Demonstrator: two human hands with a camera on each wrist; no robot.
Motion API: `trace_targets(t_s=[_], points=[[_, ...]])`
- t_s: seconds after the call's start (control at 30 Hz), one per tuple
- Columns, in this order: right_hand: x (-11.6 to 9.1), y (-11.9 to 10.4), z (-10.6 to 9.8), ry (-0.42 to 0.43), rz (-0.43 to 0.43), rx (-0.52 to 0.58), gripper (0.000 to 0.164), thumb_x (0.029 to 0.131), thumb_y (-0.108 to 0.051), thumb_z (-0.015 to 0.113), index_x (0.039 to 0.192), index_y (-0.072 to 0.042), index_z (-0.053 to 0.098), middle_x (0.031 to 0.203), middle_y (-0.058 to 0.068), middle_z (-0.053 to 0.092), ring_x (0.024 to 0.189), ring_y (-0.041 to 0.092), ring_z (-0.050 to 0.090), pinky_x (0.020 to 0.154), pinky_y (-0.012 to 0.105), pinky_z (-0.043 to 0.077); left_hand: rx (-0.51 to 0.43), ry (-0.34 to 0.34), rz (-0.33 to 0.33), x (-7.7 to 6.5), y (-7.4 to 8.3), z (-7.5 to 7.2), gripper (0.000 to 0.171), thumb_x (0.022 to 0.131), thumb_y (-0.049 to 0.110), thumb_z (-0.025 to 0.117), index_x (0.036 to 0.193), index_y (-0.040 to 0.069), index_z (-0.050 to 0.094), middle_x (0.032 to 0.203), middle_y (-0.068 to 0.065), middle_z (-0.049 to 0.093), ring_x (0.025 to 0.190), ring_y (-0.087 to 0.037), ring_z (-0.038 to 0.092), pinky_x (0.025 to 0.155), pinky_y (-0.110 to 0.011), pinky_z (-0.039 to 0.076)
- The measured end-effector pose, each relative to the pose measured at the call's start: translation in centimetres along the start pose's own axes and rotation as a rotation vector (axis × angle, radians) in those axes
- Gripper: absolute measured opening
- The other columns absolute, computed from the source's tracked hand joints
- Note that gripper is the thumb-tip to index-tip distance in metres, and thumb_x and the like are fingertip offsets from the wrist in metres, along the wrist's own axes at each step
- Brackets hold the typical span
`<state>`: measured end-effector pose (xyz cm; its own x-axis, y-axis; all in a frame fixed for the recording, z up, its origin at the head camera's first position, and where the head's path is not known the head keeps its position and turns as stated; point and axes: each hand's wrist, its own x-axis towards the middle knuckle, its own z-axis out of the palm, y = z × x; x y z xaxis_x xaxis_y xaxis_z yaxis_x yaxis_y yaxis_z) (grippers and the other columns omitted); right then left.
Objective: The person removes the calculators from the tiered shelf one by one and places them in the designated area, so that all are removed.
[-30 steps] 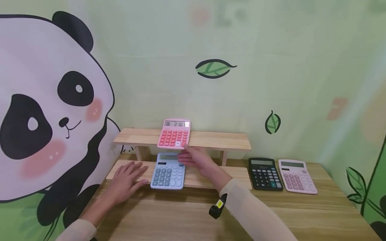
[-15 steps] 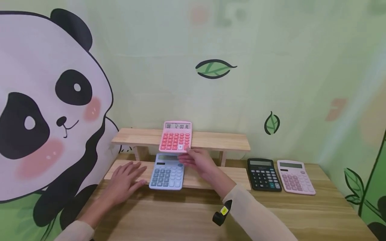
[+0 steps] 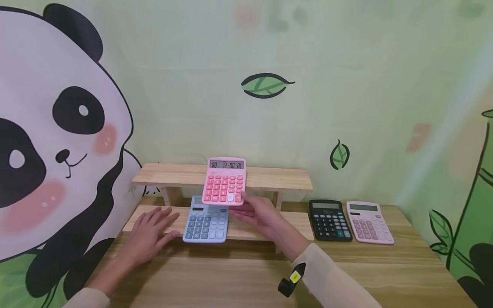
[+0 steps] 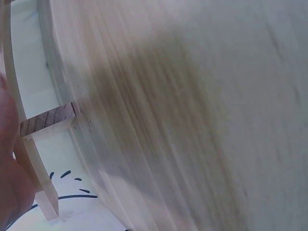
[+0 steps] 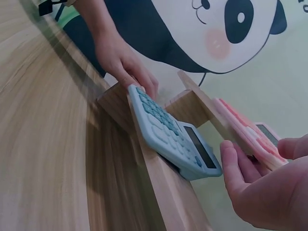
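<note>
My right hand (image 3: 258,214) grips a pink calculator (image 3: 224,182) by its lower right corner, thumb on the front and fingers underneath. The calculator's lit display faces me, and its lower edge overlaps the blue calculator (image 3: 206,224) in the head view. That blue one leans on the lower tier (image 3: 254,226) of a wooden stand, its upper part partly covered. To its left, my left hand (image 3: 148,233) rests on the lower tier with its fingers spread. In the right wrist view the pink calculator (image 5: 250,134) sits tilted beside the upper tier (image 5: 211,108).
A black calculator (image 3: 330,220) and a pale pink calculator (image 3: 369,222) lie side by side on the wooden table (image 3: 239,278), right of the stand. The upper tier (image 3: 277,178) runs behind the pink calculator. A panda-printed wall (image 3: 185,85) rises at the back.
My right hand has drawn the pink calculator down and toward me off the upper tier, so it covers more of the blue one. The left hand stays on the lower tier. The head view shifts slightly.
</note>
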<state>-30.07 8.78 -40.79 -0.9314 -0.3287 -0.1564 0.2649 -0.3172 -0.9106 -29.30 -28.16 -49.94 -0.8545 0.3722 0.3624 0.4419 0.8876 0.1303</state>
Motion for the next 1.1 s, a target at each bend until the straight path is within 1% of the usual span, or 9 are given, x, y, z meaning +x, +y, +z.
trace_targets(t_s=[0.1, 0.27, 0.43, 0.53, 0.6, 0.7, 0.87, 0.97, 1.1], points=[[0.4, -0.2, 0.0, 0.017, -0.003, 0.056, 0.042, 0.111, -0.024, 0.058, 0.142, 0.003, 0.06, 0.131, 0.025, 0.07, 0.126, 0.038, 0.067, 0.11, 0.046, 0.052, -0.001, -0.004, -0.003, 0.1, 0.0, 0.0, 0.062, 0.105, 0.06, 0.055, 0.156, 0.024, 0.056, 0.161, -0.015, 0.047, 0.152, -0.047, 0.032, 0.121, -0.071, 0.021], [1.2, -0.5, 0.7, 0.043, -0.012, 0.111, 0.041, 0.111, -0.02, 0.058, 0.145, 0.002, 0.058, 0.134, 0.022, 0.069, 0.127, 0.034, 0.067, 0.111, 0.044, 0.052, -0.012, 0.0, -0.005, 0.0, 0.1, 0.0, 0.062, 0.105, 0.06, 0.056, 0.155, 0.023, 0.057, 0.161, -0.015, 0.047, 0.151, -0.048, 0.032, 0.12, -0.072, 0.02], [1.6, -0.6, 1.6, 0.069, -0.043, 0.082, 0.041, 0.112, -0.018, 0.054, 0.146, 0.006, 0.055, 0.135, 0.021, 0.067, 0.121, 0.028, 0.069, 0.108, 0.042, 0.054, -0.009, -0.004, -0.01, 0.1, -0.1, 0.0, 0.063, 0.105, 0.061, 0.055, 0.156, 0.023, 0.056, 0.162, -0.015, 0.047, 0.152, -0.047, 0.031, 0.12, -0.072, 0.02], [1.7, -0.5, 1.7, 0.087, -0.056, 0.045, 0.039, 0.113, -0.016, 0.053, 0.143, 0.008, 0.055, 0.132, 0.022, 0.068, 0.114, 0.025, 0.071, 0.106, 0.042, 0.055, -0.01, -0.012, -0.009, 0.0, -0.2, 0.1, 0.063, 0.105, 0.062, 0.054, 0.156, 0.024, 0.055, 0.162, -0.015, 0.046, 0.152, -0.047, 0.03, 0.12, -0.072, 0.019], [1.7, -0.6, 1.6, 0.087, -0.066, 0.023, 0.037, 0.113, -0.016, 0.052, 0.14, 0.009, 0.056, 0.131, 0.022, 0.068, 0.111, 0.025, 0.072, 0.105, 0.042, 0.056, -0.009, -0.003, -0.003, 0.0, -0.3, 0.2, 0.063, 0.105, 0.061, 0.055, 0.156, 0.024, 0.055, 0.162, -0.015, 0.047, 0.152, -0.047, 0.031, 0.12, -0.072, 0.02], [1.2, -0.8, 1.1, 0.082, -0.075, -0.03, 0.035, 0.112, -0.017, 0.054, 0.136, 0.008, 0.06, 0.13, 0.022, 0.069, 0.113, 0.026, 0.073, 0.103, 0.041, 0.057, -0.01, 0.012, 0.006, 0.0, -0.2, 0.4, 0.061, 0.105, 0.059, 0.057, 0.156, 0.024, 0.056, 0.162, -0.014, 0.047, 0.152, -0.047, 0.032, 0.12, -0.072, 0.021], [-0.2, -1.6, -0.3, 0.046, -0.12, -0.2, 0.032, 0.112, -0.018, 0.055, 0.133, 0.006, 0.063, 0.129, 0.019, 0.07, 0.114, 0.026, 0.072, 0.101, 0.04, 0.058, 0.004, 0.002, 0.003, 0.1, -0.4, 0.4, 0.062, 0.106, 0.06, 0.055, 0.157, 0.025, 0.054, 0.163, -0.014, 0.045, 0.153, -0.046, 0.03, 0.121, -0.072, 0.02], [-1.5, -2.0, -1.5, 0.024, -0.142, -0.3, 0.034, 0.112, -0.021, 0.057, 0.135, 0.003, 0.063, 0.127, 0.018, 0.07, 0.114, 0.026, 0.072, 0.103, 0.042, 0.057, 0.008, 0.002, 0.007, 0.0, -0.5, 0.5, 0.061, 0.105, 0.059, 0.056, 0.156, 0.025, 0.055, 0.163, -0.014, 0.046, 0.153, -0.046, 0.031, 0.121, -0.072, 0.02], [-3.8, -3.2, -3.6, 0.006, -0.148, -0.408, 0.039, 0.111, -0.03, 0.059, 0.14, -0.005, 0.062, 0.129, 0.014, 0.071, 0.117, 0.026, 0.071, 0.104, 0.039, 0.057, 0.007, 0.019, 0.017, -0.1, -0.4, 0.5, 0.06, 0.105, 0.056, 0.058, 0.156, 0.024, 0.056, 0.162, -0.014, 0.047, 0.152, -0.046, 0.032, 0.121, -0.071, 0.021]])
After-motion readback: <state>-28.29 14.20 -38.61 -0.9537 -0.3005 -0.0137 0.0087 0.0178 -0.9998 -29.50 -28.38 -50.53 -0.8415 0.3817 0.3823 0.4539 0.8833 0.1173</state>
